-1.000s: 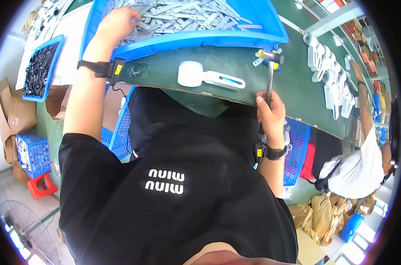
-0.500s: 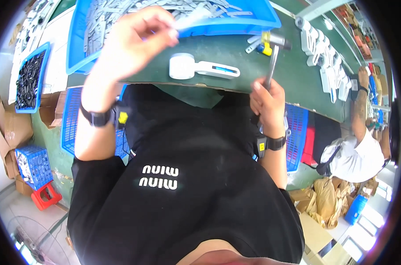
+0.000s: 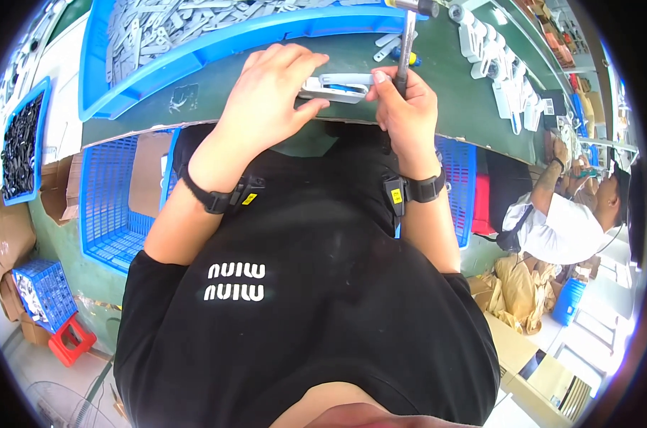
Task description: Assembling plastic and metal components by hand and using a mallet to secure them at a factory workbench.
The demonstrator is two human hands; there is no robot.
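My left hand [image 3: 270,96] grips one end of a white handled device [image 3: 343,95], its fingers and thumb on either side. Much of the device's wider end is hidden behind that hand. A light grey strip [image 3: 348,78] lies along the top of the handle, beside a slot with something blue in it. My right hand [image 3: 409,118] is closed around a hammer [image 3: 408,53], which stands upright with its head at the picture's top edge. The right thumb and forefinger also reach the end of the grey strip.
A large blue tray [image 3: 188,68] of grey strips lies beyond my hands. A few loose strips [image 3: 385,46] and a yellow-and-blue piece [image 3: 411,57] sit near the hammer. White devices [image 3: 498,68] line the right side. A blue tray [image 3: 37,171] holds black parts. A co-worker [image 3: 562,221] sits at right.
My left hand has come down from beside the tray onto the white device, and the grey strip is now on the handle. My right hand, still holding the hammer, has moved left to the device.
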